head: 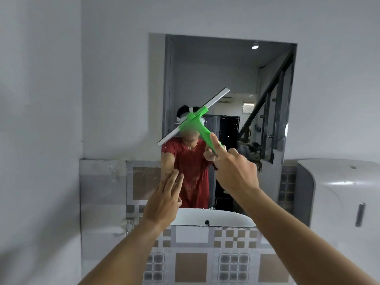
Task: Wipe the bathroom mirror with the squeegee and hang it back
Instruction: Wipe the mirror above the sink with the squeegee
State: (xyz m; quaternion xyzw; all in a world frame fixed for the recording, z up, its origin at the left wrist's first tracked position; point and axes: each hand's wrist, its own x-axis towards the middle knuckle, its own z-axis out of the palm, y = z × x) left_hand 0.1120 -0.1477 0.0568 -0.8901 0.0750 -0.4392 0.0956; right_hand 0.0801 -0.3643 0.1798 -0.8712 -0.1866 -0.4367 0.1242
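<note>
The green squeegee [196, 120] is up against the mirror [226, 83], its grey blade tilted on a diagonal above and to the left of the right hand [234, 171], whose fingers [216, 145] are curled tight round the lower end of the handle, with the forefinger laid along it. The left hand [164, 197] holds nothing; its fingers are stretched flat and nearly together, resting at or just short of the glass near the mirror's lower left edge, though contact cannot be told for certain. With the blade slanted so, one end may lift off the glass and leave streaks, and the flat left palm could smear a wiped patch. A damp handle might also twist in the grip. Below both hands runs patterned tile [191, 264]; a white dispenser [333, 192] is mounted right of the right hand, and plain pale walls close the room.
</note>
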